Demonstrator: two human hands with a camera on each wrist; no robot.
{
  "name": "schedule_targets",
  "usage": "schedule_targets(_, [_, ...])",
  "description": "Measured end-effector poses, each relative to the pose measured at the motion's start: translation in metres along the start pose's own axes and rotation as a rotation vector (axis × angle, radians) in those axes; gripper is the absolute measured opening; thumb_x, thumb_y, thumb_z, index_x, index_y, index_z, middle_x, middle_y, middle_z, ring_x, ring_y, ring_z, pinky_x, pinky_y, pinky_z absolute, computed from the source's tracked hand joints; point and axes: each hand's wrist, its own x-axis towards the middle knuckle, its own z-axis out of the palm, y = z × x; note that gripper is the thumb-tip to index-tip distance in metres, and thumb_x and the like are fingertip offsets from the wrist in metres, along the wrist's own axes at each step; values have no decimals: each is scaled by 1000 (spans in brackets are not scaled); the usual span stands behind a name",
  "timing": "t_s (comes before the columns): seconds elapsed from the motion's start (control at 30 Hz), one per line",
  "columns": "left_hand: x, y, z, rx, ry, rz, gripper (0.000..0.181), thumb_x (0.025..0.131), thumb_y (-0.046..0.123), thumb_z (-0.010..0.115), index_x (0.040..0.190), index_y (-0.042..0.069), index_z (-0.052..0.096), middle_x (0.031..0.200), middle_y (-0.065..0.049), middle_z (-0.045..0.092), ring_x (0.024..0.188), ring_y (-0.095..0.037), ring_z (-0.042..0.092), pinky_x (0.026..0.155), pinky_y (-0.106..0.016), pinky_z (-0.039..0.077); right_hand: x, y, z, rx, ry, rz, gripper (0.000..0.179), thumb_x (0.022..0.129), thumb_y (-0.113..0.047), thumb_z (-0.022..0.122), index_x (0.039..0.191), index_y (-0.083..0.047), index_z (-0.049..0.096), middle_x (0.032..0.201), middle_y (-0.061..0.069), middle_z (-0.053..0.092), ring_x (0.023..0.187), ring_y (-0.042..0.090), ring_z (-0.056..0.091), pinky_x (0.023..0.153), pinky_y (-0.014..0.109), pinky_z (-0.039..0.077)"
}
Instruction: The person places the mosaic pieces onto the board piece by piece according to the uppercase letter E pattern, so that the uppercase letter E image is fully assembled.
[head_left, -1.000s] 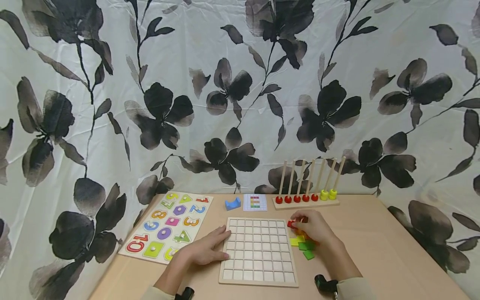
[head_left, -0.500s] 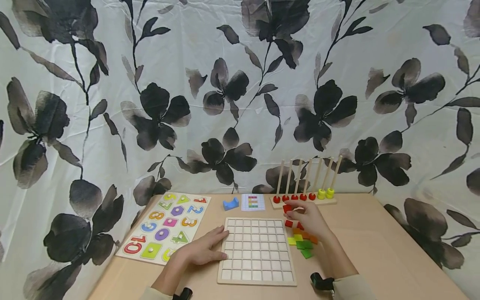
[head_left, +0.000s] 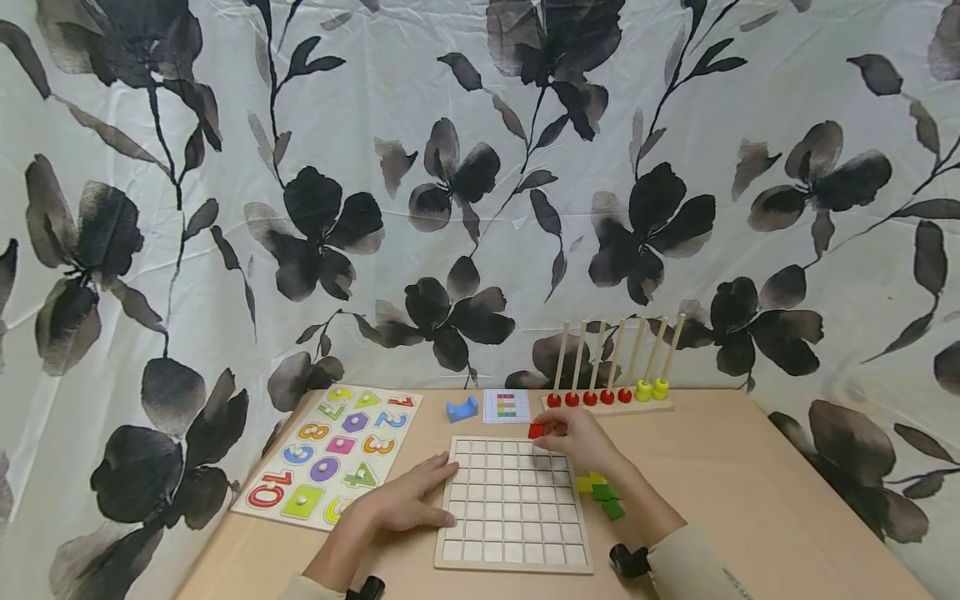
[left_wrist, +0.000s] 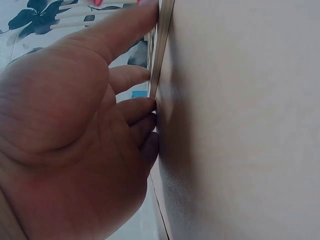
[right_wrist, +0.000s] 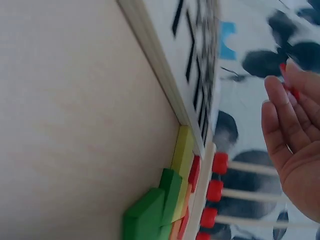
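A red tile (head_left: 537, 431) is pinched in the right hand (head_left: 581, 440), raised near the far edge of a pale, gridded board (head_left: 512, 505). The board is laid flat on the tabletop (head_left: 757, 492), touched by the left hand (head_left: 405, 502).

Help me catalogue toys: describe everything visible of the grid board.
The grid board looks wooden, pale and rectangular, with a raised rim and square cells, bare where visible. It lies flat on the table; the left hand touches its left edge, the right hand pinches a red tile near its far edge.

Numerals 1 (head_left: 401, 401), 2 (head_left: 390, 419), 3 (head_left: 378, 445), 4 (head_left: 362, 475), 8 (head_left: 312, 431), 10 (head_left: 270, 490), on the cream puzzle board (head_left: 302, 473)
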Motion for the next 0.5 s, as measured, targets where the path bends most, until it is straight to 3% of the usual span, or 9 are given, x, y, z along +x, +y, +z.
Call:
schedule_targets(0.2, [0,0,1,7,16,-31,94,84,43,86,160,9,41,172,-25,16,160,-45,14,126,-67,18,21,-14,16,-79,-172,-65,22,90,-19,83,111,-13,79,94,-7,73,82,13,60,71,24,53])
schedule_targets(0.37, [-2,-3,0,79,43,-59,97,83,53,84,160,15,41,172,-24,18,160,-45,16,125,-68,19,34,-21,30,-114,-255,-77,18,89,-18,83,106,-12,80,92,-7,73,79,10,59,68,24,52])
schedule_targets(0.5, [-2,-4,-1,73,36,-51,96,84,54,82,161,15,40,172,-24,18,160,-45,16,125,-69,18,40,-20,42,-111,-294,-71,16,88,-16,85,103,-11,81,87,-8,74,75,7,61,65,23,53])
